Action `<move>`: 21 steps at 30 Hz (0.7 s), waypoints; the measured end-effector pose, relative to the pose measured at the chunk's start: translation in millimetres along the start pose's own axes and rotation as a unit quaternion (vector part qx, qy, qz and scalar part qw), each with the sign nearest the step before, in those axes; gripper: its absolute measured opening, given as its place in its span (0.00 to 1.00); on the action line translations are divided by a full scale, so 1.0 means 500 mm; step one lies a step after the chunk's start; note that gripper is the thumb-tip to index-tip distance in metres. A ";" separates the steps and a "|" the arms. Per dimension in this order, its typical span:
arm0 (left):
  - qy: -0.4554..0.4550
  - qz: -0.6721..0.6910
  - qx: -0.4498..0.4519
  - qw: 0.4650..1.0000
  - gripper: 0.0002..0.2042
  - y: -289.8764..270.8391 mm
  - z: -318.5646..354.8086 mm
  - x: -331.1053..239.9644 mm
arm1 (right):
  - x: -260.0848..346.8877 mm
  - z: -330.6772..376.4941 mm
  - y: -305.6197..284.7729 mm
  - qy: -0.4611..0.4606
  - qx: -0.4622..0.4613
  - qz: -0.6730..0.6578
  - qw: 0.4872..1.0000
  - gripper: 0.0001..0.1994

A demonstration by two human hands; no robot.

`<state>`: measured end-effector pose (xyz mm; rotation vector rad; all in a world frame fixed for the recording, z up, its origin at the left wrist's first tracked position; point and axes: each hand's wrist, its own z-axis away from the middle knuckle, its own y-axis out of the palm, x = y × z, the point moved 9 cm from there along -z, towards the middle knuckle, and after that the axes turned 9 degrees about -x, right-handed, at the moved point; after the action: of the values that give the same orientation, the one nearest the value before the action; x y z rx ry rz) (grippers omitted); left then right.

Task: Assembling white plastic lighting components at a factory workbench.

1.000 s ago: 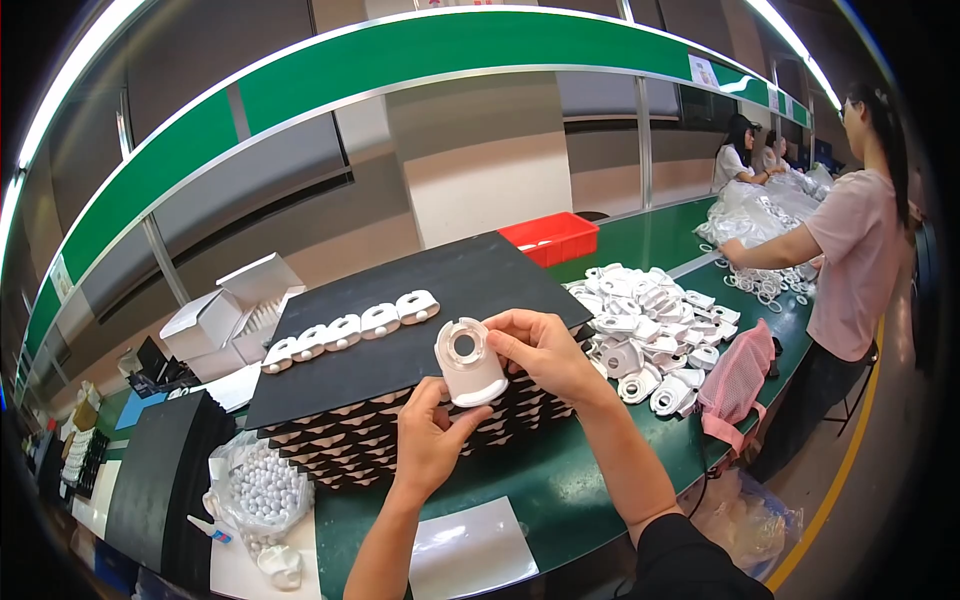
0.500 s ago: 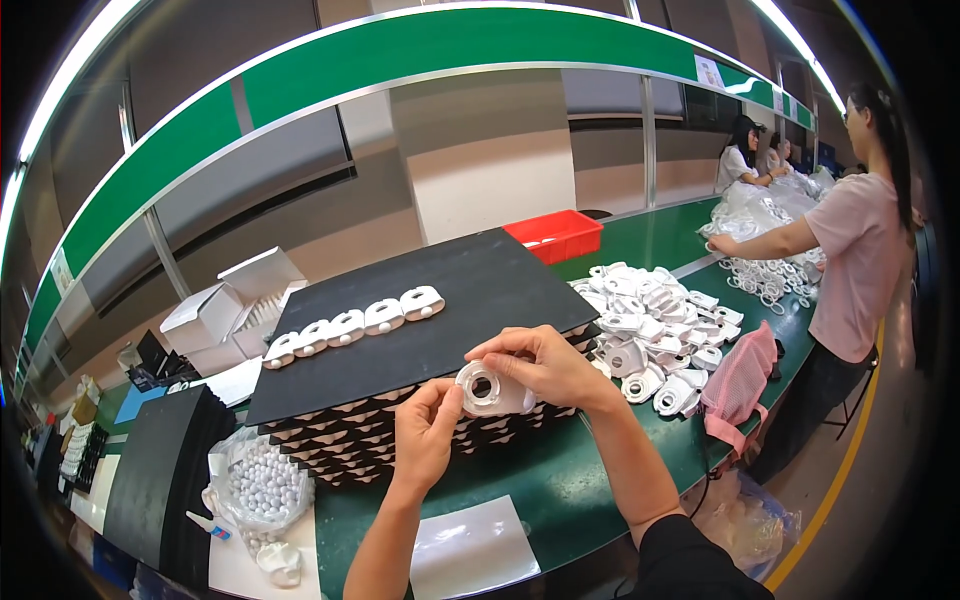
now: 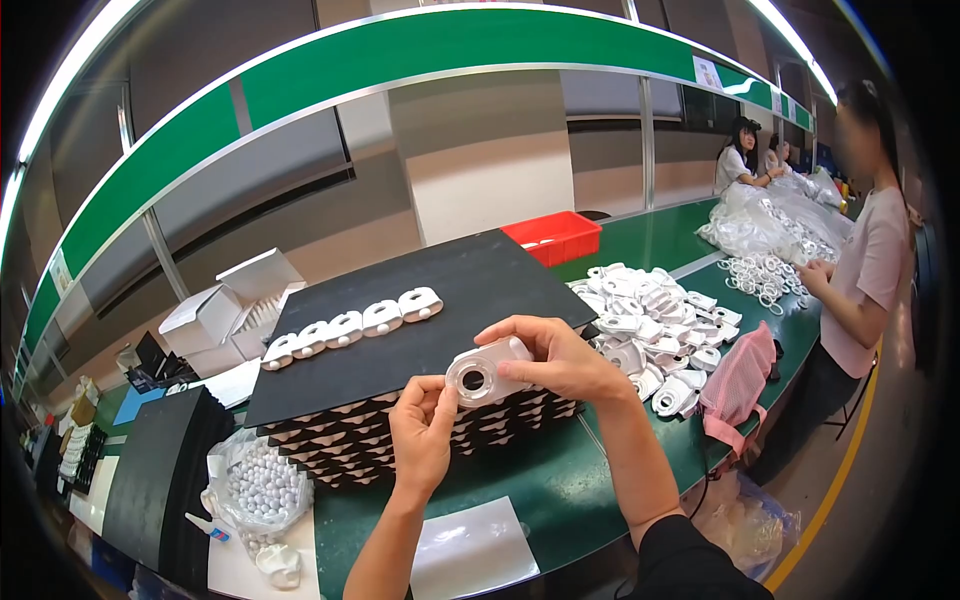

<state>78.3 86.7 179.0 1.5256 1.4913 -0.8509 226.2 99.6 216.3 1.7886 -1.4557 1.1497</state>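
Note:
Both my hands hold one white plastic housing (image 3: 487, 371) with a round hole, above the front edge of a black foam sheet (image 3: 470, 290). My right hand (image 3: 560, 358) wraps it from above and the right. My left hand (image 3: 425, 430) pinches its lower left edge by the hole. A row of several finished white housings (image 3: 352, 325) lies on the sheet to the left. A heap of loose white housings (image 3: 655, 320) lies on the green table to the right.
The black sheet tops a stack of filled trays (image 3: 420, 430). A clear bag of white balls (image 3: 255, 490) and a white sheet (image 3: 475, 550) lie near the front. A red bin (image 3: 553, 236), white boxes (image 3: 235, 300) and a pink mesh bag (image 3: 740, 385) surround it. A person in pink (image 3: 870, 270) stands to the right.
I have turned the housing in my hands from facing flat toward me to tilted with its hole to the lower left, and my left fingers have moved up to its edge.

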 end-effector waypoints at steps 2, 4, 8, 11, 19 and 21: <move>0.006 0.003 0.005 1.000 0.07 0.006 0.001 -0.006 | 0.001 0.001 -0.003 0.008 -0.003 0.002 1.000 0.15; 0.013 0.005 0.009 1.000 0.07 0.008 0.001 -0.012 | -0.002 0.000 -0.003 0.015 -0.005 0.004 1.000 0.15; 0.049 -0.036 0.011 0.998 0.08 0.002 -0.001 -0.015 | -0.010 -0.001 0.002 0.021 -0.001 0.003 1.000 0.14; 0.059 -0.070 0.013 0.996 0.08 -0.001 0.000 -0.016 | -0.010 0.002 0.002 0.028 0.000 0.009 1.000 0.14; 0.075 -0.143 -0.007 0.987 0.08 -0.011 -0.001 -0.020 | -0.020 -0.002 0.014 0.025 0.014 0.024 0.999 0.14; 0.090 -0.155 -0.019 0.984 0.08 -0.015 -0.002 -0.026 | -0.018 -0.004 0.017 0.010 0.012 0.035 0.999 0.13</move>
<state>69.9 81.7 190.3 1.3920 1.9028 -0.8726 216.9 103.4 208.8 1.7499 -1.5102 1.2209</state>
